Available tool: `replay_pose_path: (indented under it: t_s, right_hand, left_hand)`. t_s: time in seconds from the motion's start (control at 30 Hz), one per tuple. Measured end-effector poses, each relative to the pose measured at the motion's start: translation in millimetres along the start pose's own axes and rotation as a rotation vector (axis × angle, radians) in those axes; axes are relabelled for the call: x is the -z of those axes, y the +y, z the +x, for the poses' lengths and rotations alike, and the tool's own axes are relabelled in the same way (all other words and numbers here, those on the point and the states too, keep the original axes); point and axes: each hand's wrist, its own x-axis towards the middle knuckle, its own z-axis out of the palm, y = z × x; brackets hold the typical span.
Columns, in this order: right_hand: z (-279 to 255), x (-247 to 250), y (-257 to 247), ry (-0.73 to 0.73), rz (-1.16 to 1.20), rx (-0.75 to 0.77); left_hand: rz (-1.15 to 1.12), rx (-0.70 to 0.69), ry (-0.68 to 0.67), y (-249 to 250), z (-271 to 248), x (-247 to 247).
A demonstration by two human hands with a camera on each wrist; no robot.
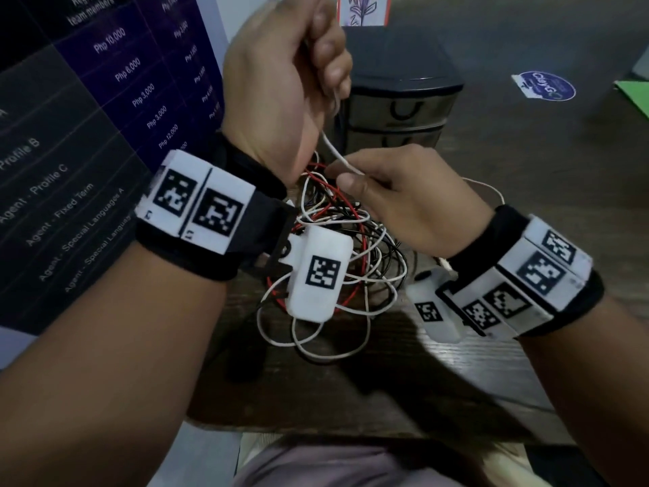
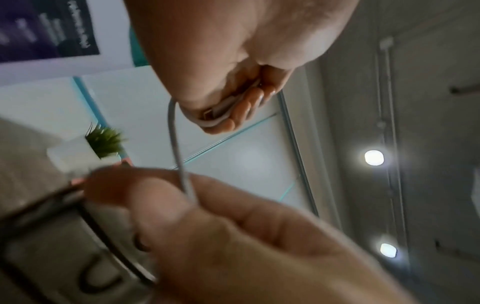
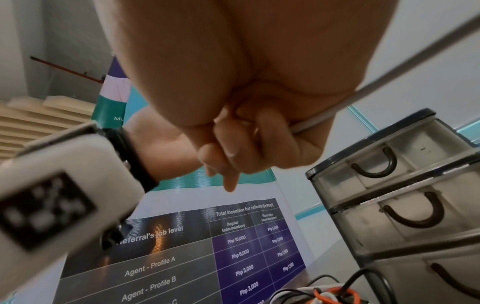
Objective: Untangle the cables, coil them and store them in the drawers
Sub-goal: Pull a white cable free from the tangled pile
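A tangle of white, red and black cables [image 1: 333, 240] lies on the dark wooden table [image 1: 526, 177], in front of a small dark drawer unit [image 1: 397, 107] whose drawers are closed. My left hand [image 1: 316, 54] is raised above the pile and grips a white cable [image 1: 332, 145]. In the left wrist view its fingers [image 2: 233, 121] curl round a few loops of that cable [image 2: 176, 144] and a connector. The cable runs down to my right hand [image 1: 354, 177], which pinches it just above the tangle. From the right wrist, my right hand's fingers [image 3: 262, 131] are closed on the white cable [image 3: 389, 78].
A dark printed banner [image 1: 87, 117] stands along the left. A round blue sticker [image 1: 548, 86] and a green sheet [image 1: 635, 100] lie at the far right of the table. A card with a flower drawing [image 1: 363, 8] stands behind the drawers. The table's front edge [image 1: 316, 430] is near my lap.
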Motion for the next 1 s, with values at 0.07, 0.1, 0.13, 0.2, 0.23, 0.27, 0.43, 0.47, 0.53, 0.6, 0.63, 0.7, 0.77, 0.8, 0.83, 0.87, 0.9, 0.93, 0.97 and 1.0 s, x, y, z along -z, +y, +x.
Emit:
replay_pose_path:
  t_s: [0.07, 0.1, 0.13, 0.2, 0.23, 0.27, 0.43, 0.47, 0.53, 0.6, 0.63, 0.7, 0.77, 0.8, 0.83, 0.87, 0.9, 0.93, 0.97, 1.0]
  right_hand:
    - [-1.1, 1.8, -2.3, -0.003, -0.028, 0.007]
    - [-1.7, 3.6, -2.3, 0.007, -0.04, -0.002]
    - [-2.4, 5.7, -2.2, 0.018, -0.057, -0.014]
    - [-4.1, 10.0, -2.7, 0.03, -0.082, -0.037]
    - [-4.7, 12.5, -3.2, 0.033, -0.089, -0.048]
    - [-4.9, 15.0, -4.0, 0.034, -0.105, -0.06]
    - [-3.2, 31.2, -5.3, 0.102, -0.168, -0.144]
    - [-2.9, 33.2, -5.1, 0.121, -0.173, -0.158]
    - [-2.7, 35.6, -5.4, 0.151, -0.187, -0.173]
    - [-1.5, 37.8, -4.6, 0.181, -0.201, -0.175]
    - [-0.5, 39.4, -4.2, 0.191, -0.215, -0.173]
    - [2.0, 44.7, -1.6, 0.219, -0.265, -0.163]
    - [5.0, 53.2, 4.2, 0.283, -0.337, -0.152]
    - [6.6, 57.6, 7.5, 0.321, -0.363, -0.153]
    - [8.3, 61.7, 10.6, 0.36, -0.379, -0.159]
    - [9.9, 65.0, 13.6, 0.395, -0.392, -0.166]
    - [11.5, 67.7, 16.5, 0.429, -0.402, -0.175]
    - [13.0, 69.5, 19.0, 0.465, -0.412, -0.181]
    - [14.0, 70.7, 20.2, 0.499, -0.42, -0.191]
    - [14.9, 71.9, 20.0, 0.524, -0.426, -0.21]
  left_hand:
    - [0.251, -0.061, 0.006, -6.0, 1.2, 2.3]
    - [0.433, -0.09, -0.006, -8.7, 1.7, 3.3]
    - [0.625, -0.115, -0.023, -11.1, 1.8, 4.0]
    - [0.943, -0.146, -0.069, -16.0, 0.9, 5.0]
    - [1.057, -0.147, -0.1, -18.5, 0.3, 5.3]
    - [1.157, -0.137, -0.131, -21.6, 0.2, 6.2]
    - [1.534, 0.124, -0.317, -31.1, 0.5, 9.2]
    - [1.531, 0.162, -0.334, -31.0, -0.1, 9.0]
    - [1.495, 0.191, -0.349, -29.3, -1.4, 7.6]
    - [1.475, 0.209, -0.37, -26.0, -2.5, 6.7]
    - [1.469, 0.219, -0.381, -24.7, -3.1, 7.7]
    - [1.456, 0.233, -0.394, -22.8, -4.0, 12.5]
    - [1.454, 0.245, -0.401, -21.6, -5.5, 19.2]
    - [1.454, 0.251, -0.403, -21.0, -6.9, 21.8]
    - [1.444, 0.261, -0.403, -20.3, -8.5, 23.4]
    - [1.42, 0.274, -0.404, -19.9, -9.8, 23.5]
    - [1.386, 0.287, -0.408, -19.7, -11.3, 22.6]
    - [1.348, 0.298, -0.418, -20.0, -12.8, 21.0]
    - [1.301, 0.307, -0.43, -20.7, -14.7, 19.3]
    - [1.236, 0.314, -0.441, -21.4, -16.5, 17.7]
